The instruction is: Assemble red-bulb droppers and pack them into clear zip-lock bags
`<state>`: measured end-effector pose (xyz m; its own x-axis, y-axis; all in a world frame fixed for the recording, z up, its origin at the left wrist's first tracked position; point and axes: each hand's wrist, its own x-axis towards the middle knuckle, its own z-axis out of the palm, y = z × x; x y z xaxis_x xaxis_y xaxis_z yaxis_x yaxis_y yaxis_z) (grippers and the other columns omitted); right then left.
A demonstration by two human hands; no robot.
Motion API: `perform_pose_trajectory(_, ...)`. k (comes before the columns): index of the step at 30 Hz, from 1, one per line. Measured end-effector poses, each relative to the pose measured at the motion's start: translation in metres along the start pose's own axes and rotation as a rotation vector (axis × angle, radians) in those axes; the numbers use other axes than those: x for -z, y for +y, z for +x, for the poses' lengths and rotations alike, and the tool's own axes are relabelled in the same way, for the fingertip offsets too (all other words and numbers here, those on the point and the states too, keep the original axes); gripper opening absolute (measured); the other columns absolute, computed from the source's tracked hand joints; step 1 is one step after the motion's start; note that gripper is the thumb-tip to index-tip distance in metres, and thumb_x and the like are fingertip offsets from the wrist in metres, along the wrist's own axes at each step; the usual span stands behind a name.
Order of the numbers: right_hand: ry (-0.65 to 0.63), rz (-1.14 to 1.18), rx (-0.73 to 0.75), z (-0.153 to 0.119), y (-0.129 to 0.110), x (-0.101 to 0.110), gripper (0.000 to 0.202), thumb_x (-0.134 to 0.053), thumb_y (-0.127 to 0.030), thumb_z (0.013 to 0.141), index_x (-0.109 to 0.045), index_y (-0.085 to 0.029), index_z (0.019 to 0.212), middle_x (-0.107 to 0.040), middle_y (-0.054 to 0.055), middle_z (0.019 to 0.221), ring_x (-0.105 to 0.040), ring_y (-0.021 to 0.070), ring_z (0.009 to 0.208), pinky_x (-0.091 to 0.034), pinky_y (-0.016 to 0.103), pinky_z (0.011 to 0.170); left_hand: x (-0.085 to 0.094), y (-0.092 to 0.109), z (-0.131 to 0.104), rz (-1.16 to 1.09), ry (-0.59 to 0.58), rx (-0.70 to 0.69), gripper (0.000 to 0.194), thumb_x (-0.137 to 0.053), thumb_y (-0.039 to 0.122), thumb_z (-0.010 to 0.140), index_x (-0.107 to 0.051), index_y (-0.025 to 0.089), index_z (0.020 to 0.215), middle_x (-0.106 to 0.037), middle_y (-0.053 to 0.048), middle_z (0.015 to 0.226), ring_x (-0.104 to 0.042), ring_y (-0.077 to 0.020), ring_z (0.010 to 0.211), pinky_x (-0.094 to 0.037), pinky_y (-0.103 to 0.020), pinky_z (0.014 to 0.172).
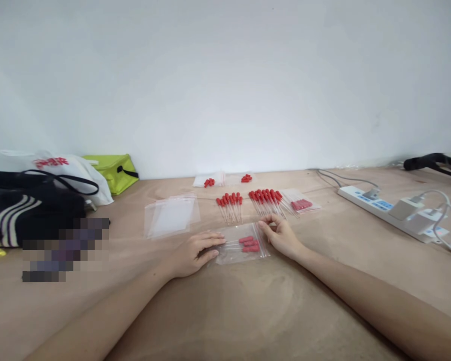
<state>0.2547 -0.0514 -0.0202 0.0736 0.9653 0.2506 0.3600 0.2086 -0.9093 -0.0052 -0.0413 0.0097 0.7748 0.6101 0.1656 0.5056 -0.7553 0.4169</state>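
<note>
Between both hands, bagged droppers (250, 244), left hand (193, 253) flat, right hand (281, 235) seemingly pinching edge

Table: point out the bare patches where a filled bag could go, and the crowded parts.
Bare: the near table between both forearms, and the stretch between the filled bag and the power strip. Crowded: behind the bag, with loose droppers, empty bags and finished packs; fabric bags fill the left edge.

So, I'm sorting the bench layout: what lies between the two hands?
In the head view, a clear zip bag holding red-capped droppers lies between the left hand and right hand; both touch it.
</note>
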Motion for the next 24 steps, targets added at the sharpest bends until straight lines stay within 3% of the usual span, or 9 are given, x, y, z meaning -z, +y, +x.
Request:
perform_pose_trajectory(4, 0.058, -0.302, 0.169, 0.008, 0.003, 0.007, 0.020, -0.047, -0.030, 0.075, -0.058, -0.015, 0.082, -0.060, 0.005, 0.083, -0.049, 0.0095, 0.051, -0.041, 0.025, 0.054, -0.001, -0.001, 0.000, -0.005, 0.004, 0.003, 0.032, -0.042, 0.026, 0.085, -0.052, 0.024, 0.116, -0.052, -0.003, 0.121, -0.046, -0.0167, 0.112, -0.034, -0.034, 0.097)
perform_pose_trajectory(8, 0.027, -0.427, 0.237, 0.019, 0.002, 0.002, 0.021, -0.047, -0.026, 0.076, -0.063, -0.015, 0.082, -0.064, 0.005, 0.075, -0.054, 0.0121, 0.055, -0.042, 0.025, 0.059, -0.002, -0.003, 0.001, -0.021, 0.009, 0.002, 0.032, -0.043, 0.026, 0.085, -0.052, 0.024, 0.116, -0.052, -0.003, 0.122, -0.046, -0.0168, 0.112, -0.035, -0.034, 0.097)
perform_pose_trajectory(16, 0.069, -0.606, -0.004, 0.067, -0.019, -0.025, 0.022, -0.054, -0.025, 0.070, -0.064, -0.011, 0.085, -0.066, 0.009, 0.083, -0.060, 0.0169, 0.080, -0.042, 0.022, 0.070, -0.001, -0.002, 0.001, -0.029, 0.014, -0.012, 0.032, -0.044, 0.027, 0.085, -0.052, 0.024, 0.116, -0.053, -0.003, 0.121, -0.046, -0.0169, 0.112, -0.035, -0.034, 0.097)
perform_pose_trajectory(24, 0.025, -0.657, -0.102, 0.091, -0.023, -0.049, 0.012, -0.056, -0.016, 0.063, -0.064, -0.011, 0.070, -0.066, 0.012, 0.071, -0.062, 0.0198, 0.069, -0.041, 0.022, 0.056, -0.001, -0.003, 0.000, -0.040, 0.000, -0.004, 0.033, -0.043, 0.028, 0.086, -0.051, 0.025, 0.117, -0.051, -0.002, 0.123, -0.045, -0.0168, 0.113, -0.035, -0.034, 0.097)
